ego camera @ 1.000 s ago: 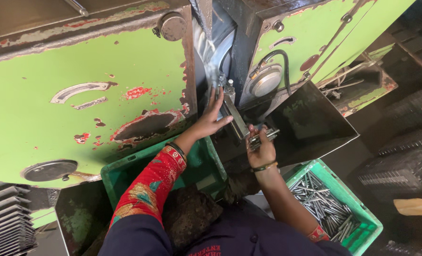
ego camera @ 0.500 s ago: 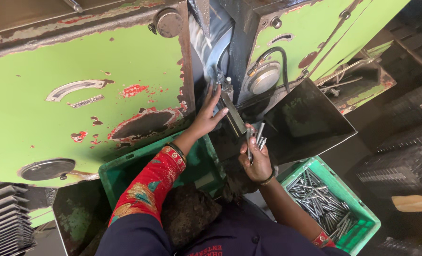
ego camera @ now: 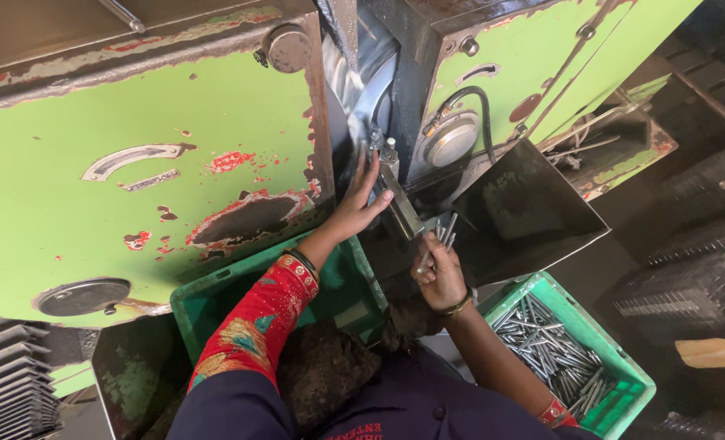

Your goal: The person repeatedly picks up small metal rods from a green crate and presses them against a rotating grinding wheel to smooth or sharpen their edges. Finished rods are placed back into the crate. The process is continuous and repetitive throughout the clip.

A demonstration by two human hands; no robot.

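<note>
- The right hand [ego camera: 439, 277], fist closed on a bundle of metal rods [ego camera: 441, 235], had dropped back from the slanted feed rail [ego camera: 401, 204].
- The left hand [ego camera: 359, 204], fingers open, stayed pressed at the green machine [ego camera: 134, 171], suggesting feeding continued.
- More rods lay in the green crate [ego camera: 615, 358].

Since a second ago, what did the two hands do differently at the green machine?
The right hand has drawn back from the metal guide toward the body and now holds a small bunch of metal rods upright; before, it was up against the guide. The left hand stayed with its fingers in the machine's slot. The green crate of rods and the dark chute did not move.
</note>
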